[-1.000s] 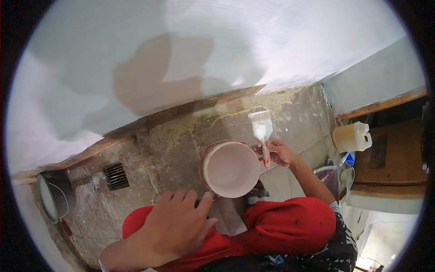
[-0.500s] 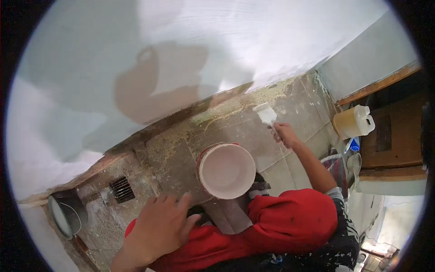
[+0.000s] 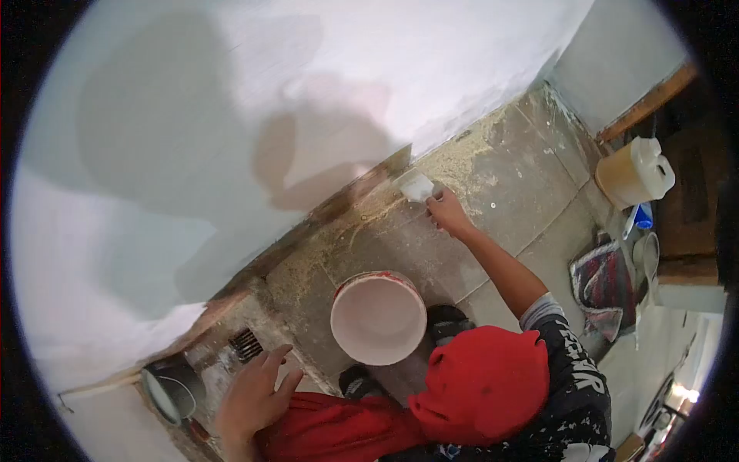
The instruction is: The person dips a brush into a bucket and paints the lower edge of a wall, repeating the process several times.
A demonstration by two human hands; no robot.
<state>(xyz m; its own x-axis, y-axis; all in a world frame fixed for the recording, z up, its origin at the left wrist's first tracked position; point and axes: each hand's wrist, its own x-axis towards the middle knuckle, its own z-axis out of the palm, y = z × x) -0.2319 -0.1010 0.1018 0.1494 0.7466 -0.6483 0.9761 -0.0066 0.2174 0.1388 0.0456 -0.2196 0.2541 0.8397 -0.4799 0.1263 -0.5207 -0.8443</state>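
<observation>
Paintbrush [image 3: 416, 187] is in the right hand [image 3: 446, 211], fingers wrapped snug around it, wide end right by the bottom edge of the pale wall [image 3: 462, 69]. Can't tell if it's actually touching. Left hand [image 3: 258, 393] is empty, fingers loosely spread, hanging out by the red pants [image 3: 481, 377]. Pale bucket [image 3: 362, 292] sits on the floor [image 3: 516, 185] near the shoes [image 3: 450, 322].
</observation>
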